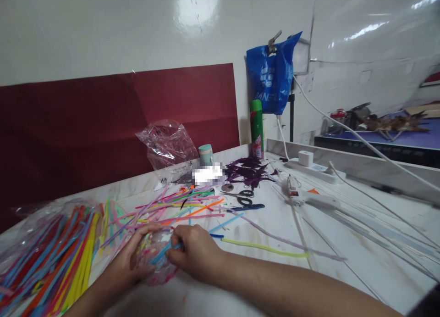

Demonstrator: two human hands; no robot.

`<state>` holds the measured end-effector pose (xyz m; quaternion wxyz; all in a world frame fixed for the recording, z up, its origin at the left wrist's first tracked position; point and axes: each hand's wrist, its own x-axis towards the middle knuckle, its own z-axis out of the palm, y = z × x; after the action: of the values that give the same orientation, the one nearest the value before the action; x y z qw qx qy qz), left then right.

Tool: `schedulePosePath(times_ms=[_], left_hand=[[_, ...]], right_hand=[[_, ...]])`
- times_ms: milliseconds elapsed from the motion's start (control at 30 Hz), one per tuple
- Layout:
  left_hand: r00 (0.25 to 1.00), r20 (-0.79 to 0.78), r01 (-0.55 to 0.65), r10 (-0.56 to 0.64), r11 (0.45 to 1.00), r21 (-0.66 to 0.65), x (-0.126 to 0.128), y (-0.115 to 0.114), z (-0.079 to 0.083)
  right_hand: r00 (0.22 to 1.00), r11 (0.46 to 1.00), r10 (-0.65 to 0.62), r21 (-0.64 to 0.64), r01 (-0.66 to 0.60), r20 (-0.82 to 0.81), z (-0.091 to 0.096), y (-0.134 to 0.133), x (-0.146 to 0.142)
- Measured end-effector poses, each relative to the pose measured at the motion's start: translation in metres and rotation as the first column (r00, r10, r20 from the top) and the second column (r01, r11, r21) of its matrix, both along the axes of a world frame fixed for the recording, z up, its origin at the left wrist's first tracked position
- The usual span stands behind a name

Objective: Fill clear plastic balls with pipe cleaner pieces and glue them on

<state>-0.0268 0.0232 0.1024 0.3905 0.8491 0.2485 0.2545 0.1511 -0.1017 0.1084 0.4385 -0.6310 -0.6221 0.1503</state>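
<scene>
My left hand (134,255) is curled round the side of a see-through plastic container (151,273) with small pink and yellow bits in it. Blur hides whether it is a bag or a tub. Over that container my right hand (192,250) is closed in a pinch on a light blue pipe cleaner (161,253). Just beyond both hands lies a loose pile of coloured pipe cleaners (185,204). A yellow pipe cleaner (264,248) stretches to the right past my right wrist.
Bundled pipe cleaners (51,262) in clear plastic lie at the left. Farther back are black-handled scissors (244,198), dark purple scraps (249,170), a green spray can (256,129) and a crumpled clear bag (168,145). A power strip (319,170) with cables sits at the right.
</scene>
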Motion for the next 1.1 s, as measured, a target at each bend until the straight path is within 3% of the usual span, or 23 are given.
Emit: schedulePosePath(times_ms=[433,833,967,1100], left_hand=[[1.000,-0.005,0.006,-0.006,0.999,0.052,-0.002,0.008,-0.002],[0.997,0.062,0.050,-0.046,0.997,-0.063,0.006,-0.009,-0.001],[0.994,0.069,0.086,-0.082,0.995,-0.056,0.005,-0.013,-0.003],[0.997,0.036,0.065,-0.064,0.997,-0.036,0.005,-0.017,0.001]], right_hand=[[0.998,1.000,-0.009,0.006,0.009,0.055,0.001,0.001,0.000],[0.999,0.999,0.017,0.028,-0.016,-0.041,-0.003,0.004,0.007],[0.993,0.992,-0.120,0.042,0.121,-0.012,0.015,0.025,0.038],[0.952,0.949,-0.304,-0.072,0.306,0.032,0.038,0.059,0.108]])
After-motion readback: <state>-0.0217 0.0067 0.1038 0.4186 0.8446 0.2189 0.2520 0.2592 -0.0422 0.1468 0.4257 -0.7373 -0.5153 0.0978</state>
